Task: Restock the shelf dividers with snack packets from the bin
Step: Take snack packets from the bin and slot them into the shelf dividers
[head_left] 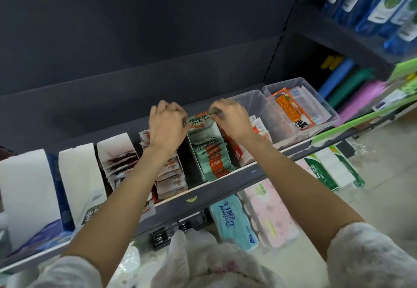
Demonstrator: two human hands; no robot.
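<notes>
Right now, packet in hand: a green snack packet (199, 119) sits between the two hands, at the far end of the green row.
Long axis: it runs side to side, one end toward each hand, face tilted up toward the camera.
Left hand (167, 127): fingers curled onto the packet's left end, pinching it.
Right hand (232, 119): fingers curled onto its right end and top edge, also pinching; both hands close together, neither clearly nearer.
Target divider (216, 130): directly below and toward the person from the hands, already holding a row of green packets (214, 159) standing on edge.
Next move, as I judge it: lower the packet straight down behind the row.
Neighbours: a divider of white packets (172, 177) under the left forearm; a clear bin (300, 105) beyond the right hand.
Supply: a plastic bag (203, 258) lies near the body, below both forearms.
</notes>
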